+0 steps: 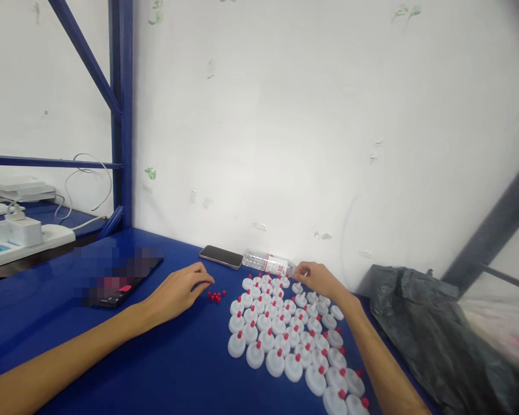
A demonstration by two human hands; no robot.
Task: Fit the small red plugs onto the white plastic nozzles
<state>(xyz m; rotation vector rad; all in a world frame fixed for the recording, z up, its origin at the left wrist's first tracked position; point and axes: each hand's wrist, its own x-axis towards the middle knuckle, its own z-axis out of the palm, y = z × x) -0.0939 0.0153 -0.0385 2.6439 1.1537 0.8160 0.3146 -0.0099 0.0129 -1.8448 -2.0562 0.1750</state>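
Several white round caps (285,337), most with a small red bead on top, stand in rows on the blue table (185,374). My right hand (316,278) reaches to the far end of the rows, fingers pinched over a white cap there. My left hand (179,291) rests on the table with fingers curled, its fingertips just left of a small pile of loose red beads (216,296). Whether it grips a bead is hidden.
A plastic water bottle (266,262) lies by the wall next to a phone (221,256). Another dark phone (121,285) lies at the left. A black plastic bag (432,334) fills the right side. A white power strip (26,236) sits far left by the blue frame post (121,115).
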